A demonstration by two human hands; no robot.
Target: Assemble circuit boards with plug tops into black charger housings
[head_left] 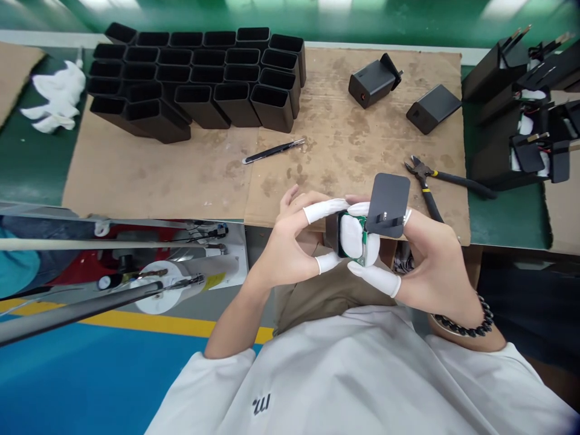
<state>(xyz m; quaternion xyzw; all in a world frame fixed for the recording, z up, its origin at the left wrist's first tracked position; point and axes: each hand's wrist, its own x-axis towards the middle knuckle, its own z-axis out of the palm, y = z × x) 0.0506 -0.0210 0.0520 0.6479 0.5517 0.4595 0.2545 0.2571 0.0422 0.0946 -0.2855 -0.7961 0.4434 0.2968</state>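
A charger insert (357,238), white-padded and topped by a black plug cover (388,202), is clasped in the grip of both the left hand (290,244) and the right hand (430,266), just off the near edge of the table (507,220). It lies at 3 o'clock of the left grip and at 9 o'clock of the right. Pliers (435,187) are seen at 1 o'clock of it.

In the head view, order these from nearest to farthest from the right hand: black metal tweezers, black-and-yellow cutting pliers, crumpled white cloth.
Right hand holds the black charger.
1. Black-and-yellow cutting pliers, just beyond it.
2. Black metal tweezers, farther left.
3. Crumpled white cloth, far left.
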